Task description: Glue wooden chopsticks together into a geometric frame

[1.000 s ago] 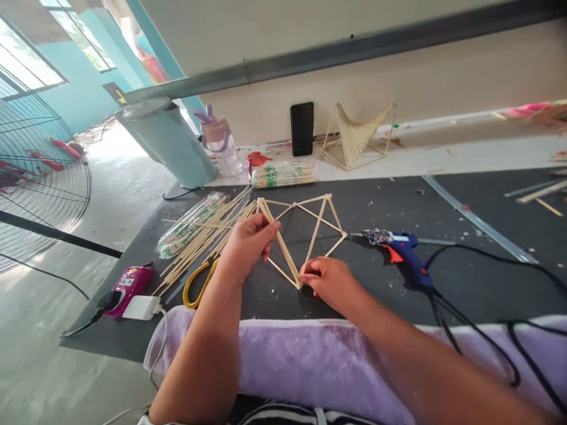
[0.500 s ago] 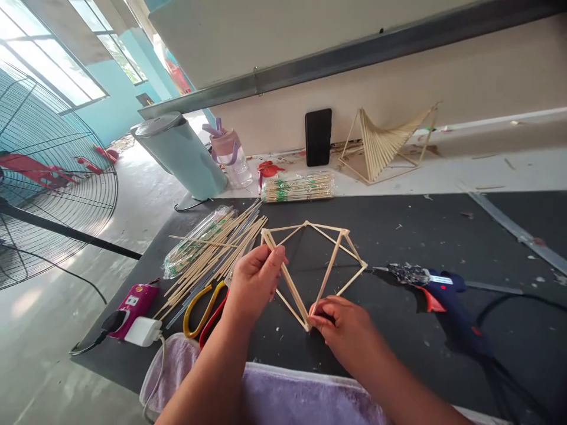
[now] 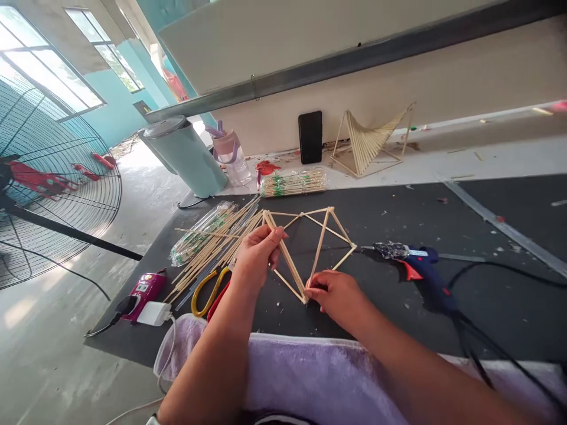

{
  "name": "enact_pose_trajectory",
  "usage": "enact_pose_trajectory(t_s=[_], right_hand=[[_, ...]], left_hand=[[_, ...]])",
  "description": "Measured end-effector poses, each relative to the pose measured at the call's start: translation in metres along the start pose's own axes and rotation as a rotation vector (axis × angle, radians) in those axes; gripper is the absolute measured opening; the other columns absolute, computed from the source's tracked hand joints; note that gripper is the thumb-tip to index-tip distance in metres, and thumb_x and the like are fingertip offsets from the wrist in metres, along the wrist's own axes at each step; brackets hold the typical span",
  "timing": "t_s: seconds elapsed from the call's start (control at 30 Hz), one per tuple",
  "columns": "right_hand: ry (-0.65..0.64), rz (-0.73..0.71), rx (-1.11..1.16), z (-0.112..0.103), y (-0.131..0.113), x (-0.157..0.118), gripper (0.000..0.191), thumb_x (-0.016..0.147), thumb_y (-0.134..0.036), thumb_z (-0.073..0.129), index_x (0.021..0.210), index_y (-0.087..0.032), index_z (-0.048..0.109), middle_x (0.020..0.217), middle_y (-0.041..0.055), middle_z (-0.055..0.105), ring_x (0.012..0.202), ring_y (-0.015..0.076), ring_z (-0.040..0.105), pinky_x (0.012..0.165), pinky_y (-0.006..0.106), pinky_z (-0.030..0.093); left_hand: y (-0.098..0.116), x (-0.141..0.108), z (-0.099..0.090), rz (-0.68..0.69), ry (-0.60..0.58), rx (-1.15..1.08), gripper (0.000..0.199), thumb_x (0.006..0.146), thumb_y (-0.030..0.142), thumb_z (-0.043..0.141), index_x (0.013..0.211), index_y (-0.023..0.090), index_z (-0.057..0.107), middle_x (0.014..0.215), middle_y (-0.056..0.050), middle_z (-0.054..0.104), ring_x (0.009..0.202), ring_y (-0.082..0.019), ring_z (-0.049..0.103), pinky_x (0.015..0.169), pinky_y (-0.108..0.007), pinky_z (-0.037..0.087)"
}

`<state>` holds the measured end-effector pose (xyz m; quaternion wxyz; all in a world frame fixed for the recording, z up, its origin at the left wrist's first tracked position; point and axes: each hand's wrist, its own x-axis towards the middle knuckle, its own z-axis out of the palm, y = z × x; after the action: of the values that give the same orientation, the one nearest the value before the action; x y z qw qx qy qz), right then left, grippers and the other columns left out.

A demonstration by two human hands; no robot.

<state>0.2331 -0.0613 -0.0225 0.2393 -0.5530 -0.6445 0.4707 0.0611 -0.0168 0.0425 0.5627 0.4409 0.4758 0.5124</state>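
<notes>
Black tabletop [image 3: 443, 218], right end cut off. Fan [image 3: 95, 183] cropped at left edge. Purple towel [image 3: 301, 372] cropped at bottom, partly behind forearms. Stick frame [image 3: 318, 248] on tabletop, left of glue gun [image 3: 420, 262]. Left hand [image 3: 256, 260]: grip closed on frame's slanted sticks. Right hand [image 3: 336, 292]: grip pinched at near corner, exact contact hidden. Scissors [image 3: 195, 300] partly behind left forearm.
</notes>
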Motion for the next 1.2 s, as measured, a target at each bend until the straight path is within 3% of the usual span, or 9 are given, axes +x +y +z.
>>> enact_pose_trajectory(t_s=[0.33,0.6,1.2], right_hand=[[0.003,0.062,-0.035,-0.003,-0.007,0.002,0.011,0.077,-0.023,0.061,0.069,-0.019,0.067,0.058,-0.0034,0.058,0.049,0.0090,0.056,0.053,0.022,0.039],[0.012,0.061,-0.035,-0.001,-0.001,0.005,0.008,0.078,-0.025,0.066,0.071,-0.019,0.067,0.050,-0.0049,0.054,0.046,0.0097,0.055,0.050,0.022,0.038],[0.031,0.087,-0.055,-0.004,-0.008,0.002,0.007,0.078,-0.024,0.067,0.075,-0.019,0.069,0.052,-0.0041,0.056,0.047,0.0097,0.057,0.050,0.021,0.038]], left_hand=[[-0.001,0.003,0.001,-0.023,-0.055,-0.216,0.029,0.067,0.035,0.085,0.079,0.014,0.071,0.055,0.007,0.041,0.041,-0.001,0.036,0.033,-0.012,0.025],[-0.004,0.010,-0.009,-0.111,-0.124,-0.343,0.042,0.063,0.042,0.088,0.088,0.012,0.074,0.072,0.001,0.059,0.041,0.002,0.037,0.033,-0.010,0.027],[-0.004,0.005,-0.007,-0.058,-0.162,-0.228,0.037,0.064,0.033,0.088,0.089,0.013,0.070,0.074,0.001,0.062,0.045,0.000,0.041,0.037,-0.012,0.029]])
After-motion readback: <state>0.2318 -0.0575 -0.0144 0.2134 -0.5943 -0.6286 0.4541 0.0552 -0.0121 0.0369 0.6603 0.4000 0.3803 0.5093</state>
